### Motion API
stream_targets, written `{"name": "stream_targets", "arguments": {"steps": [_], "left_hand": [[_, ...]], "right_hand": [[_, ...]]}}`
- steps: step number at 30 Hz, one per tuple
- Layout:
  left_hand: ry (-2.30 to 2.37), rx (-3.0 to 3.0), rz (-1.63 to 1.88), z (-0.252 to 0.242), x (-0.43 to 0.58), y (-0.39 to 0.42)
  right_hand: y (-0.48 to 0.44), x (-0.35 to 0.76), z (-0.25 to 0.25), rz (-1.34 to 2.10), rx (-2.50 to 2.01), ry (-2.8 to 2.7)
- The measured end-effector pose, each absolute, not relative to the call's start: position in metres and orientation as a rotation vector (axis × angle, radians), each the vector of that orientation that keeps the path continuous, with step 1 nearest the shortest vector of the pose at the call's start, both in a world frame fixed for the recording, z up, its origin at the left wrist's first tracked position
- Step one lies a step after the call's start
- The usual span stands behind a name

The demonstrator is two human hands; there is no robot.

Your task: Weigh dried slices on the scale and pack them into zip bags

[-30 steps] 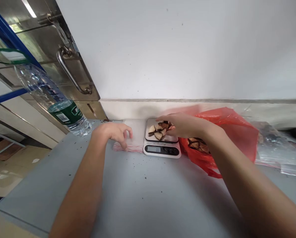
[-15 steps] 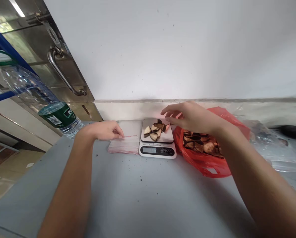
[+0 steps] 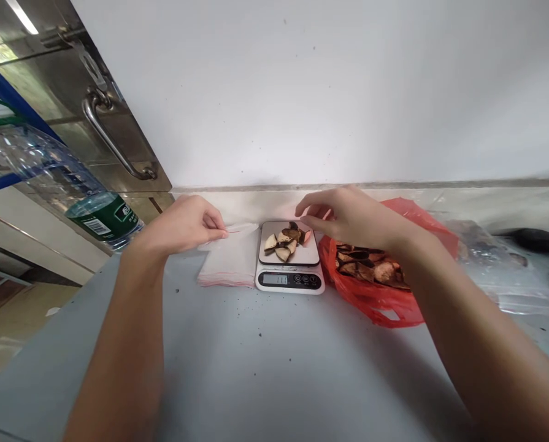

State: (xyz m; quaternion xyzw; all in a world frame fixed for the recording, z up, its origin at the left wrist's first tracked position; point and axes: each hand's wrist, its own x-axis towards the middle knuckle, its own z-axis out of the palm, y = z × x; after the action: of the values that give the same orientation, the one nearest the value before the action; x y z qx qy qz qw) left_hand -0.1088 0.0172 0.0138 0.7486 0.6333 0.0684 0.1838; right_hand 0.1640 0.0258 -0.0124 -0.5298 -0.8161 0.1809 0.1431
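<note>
Head view: our two hands are busy over the desk (image 3: 265,362), and by our reading the work is partway through. A small batch of cut pieces (image 3: 281,247) already lies on the plate of the white scale (image 3: 291,288); its display (image 3: 275,279) is lit, though we cannot read the figure with certainty. With our left hand (image 3: 186,224), thumb and fingers pinched together, we hold the edge of one thin bag (image 3: 241,229), raised from the stack of bags (image 3: 228,267) just left of the scale. We see nothing put into that bag yet. Our right hand (image 3: 343,216), fingers loosely curled and parted, hovers near the scale's far right corner with nothing visible in its grasp. Many more pieces remain in the red plastic bag (image 3: 380,310) at the scale's right, so we judge that much is left to handle.
</note>
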Motion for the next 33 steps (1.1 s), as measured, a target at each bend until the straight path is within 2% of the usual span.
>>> {"name": "stream_targets", "arguments": {"steps": [5, 11, 16, 19, 23, 26, 33], "left_hand": [[1.762, 2.063, 0.097, 0.007, -0.106, 0.02], [1.685, 2.121, 0.062, 0.002, -0.103, 0.023], [1.646, 2.138, 0.134, 0.002, -0.1, 0.023], [1.621, 2.155, 0.176, 0.001, -0.098, 0.024], [1.55, 2.144, 0.255, 0.001, -0.093, 0.022], [1.501, 2.138, 0.329, 0.004, -0.09, 0.019], [1.489, 2.224, 0.583, 0.0, -0.081, 0.018]], "right_hand": [[0.035, 0.166, -0.028, 0.519, -1.743, -2.354], [0.045, 0.167, -0.045, 0.58, -1.68, -2.382], [0.044, 0.167, -0.04, 0.574, -1.666, -2.367], [0.036, 0.161, -0.032, 0.604, -1.473, -2.319], [0.027, 0.144, -0.03, 0.865, -1.03, -2.397], [0.026, 0.134, -0.038, 0.823, -0.926, -2.428], [0.021, 0.12, -0.038, 0.802, -1.284, -2.167]]}}
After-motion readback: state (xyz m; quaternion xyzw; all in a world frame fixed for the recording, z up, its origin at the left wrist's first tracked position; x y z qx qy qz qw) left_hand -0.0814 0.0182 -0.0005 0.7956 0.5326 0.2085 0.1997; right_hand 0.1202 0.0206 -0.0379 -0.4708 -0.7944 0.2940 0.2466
